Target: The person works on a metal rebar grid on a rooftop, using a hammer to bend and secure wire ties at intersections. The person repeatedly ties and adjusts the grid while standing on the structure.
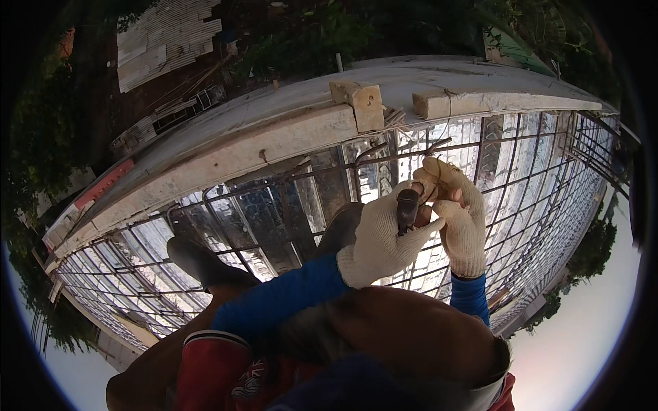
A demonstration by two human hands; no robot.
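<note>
My left hand (pixel 387 236), in a white knit glove with bare fingertips, is closed around a tool with a thick black handle (pixel 407 209). The tool's head is hidden behind my fingers. My right hand (pixel 460 212), in a matching glove, is bent with its fingers closed, almost touching the left. Whatever lies between its fingertips is too small to tell. Just above the fingertips, a thin wire (pixel 445 127) hangs beside the end of a steel bar (pixel 439 145). Both hands are over the reinforcing bar grid (pixel 510 181), close to the timber edge.
Below me the bar grid spreads over shiny metal decking (pixel 315 205). A long timber beam (pixel 274 144) borders the far side, with a wooden block (pixel 358 103) and another timber (pixel 507 103) on it. My foot (pixel 205 264) rests on the bars. Beyond lie trees and a corrugated roof (pixel 164 41).
</note>
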